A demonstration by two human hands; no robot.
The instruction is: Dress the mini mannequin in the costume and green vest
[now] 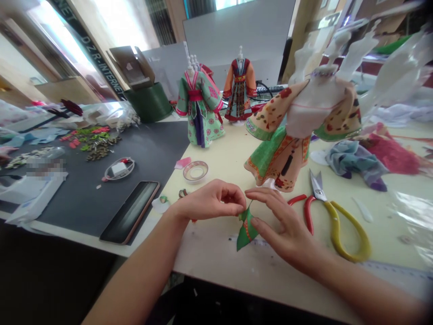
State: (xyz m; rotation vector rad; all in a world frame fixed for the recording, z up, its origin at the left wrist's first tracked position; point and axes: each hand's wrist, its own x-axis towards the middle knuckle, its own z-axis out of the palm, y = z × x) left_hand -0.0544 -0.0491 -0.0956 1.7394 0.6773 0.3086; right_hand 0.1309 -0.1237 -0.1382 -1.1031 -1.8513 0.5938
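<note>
Over the table's front edge, a small green fabric piece (pixel 246 234) with an orange patterned strip hangs, its point downward. My left hand (pixel 219 198) pinches its upper corner between thumb and curled fingers. From the other side, my right hand (pixel 274 216) has its thumb against the right edge of the cloth, with the index finger stretched above it near my left fingertips. A thin line, perhaps thread or wire, rises from the top of the cloth. Just behind stands a white doll form wearing a peach and green robe (pixel 291 158). Yellow-handled scissors (pixel 350 239) lie right of my right hand.
A phone (pixel 130 212) rests left of my left arm. Behind it are a round clear dish (pixel 195 171), a green robed doll (pixel 199 108) and an orange-sleeved doll (pixel 240 90). Red-handled pliers (pixel 307 212) touch the scissors. Crumpled cloth (pixel 355 160) lies right; a ruler (pixel 399 269) lies near the front.
</note>
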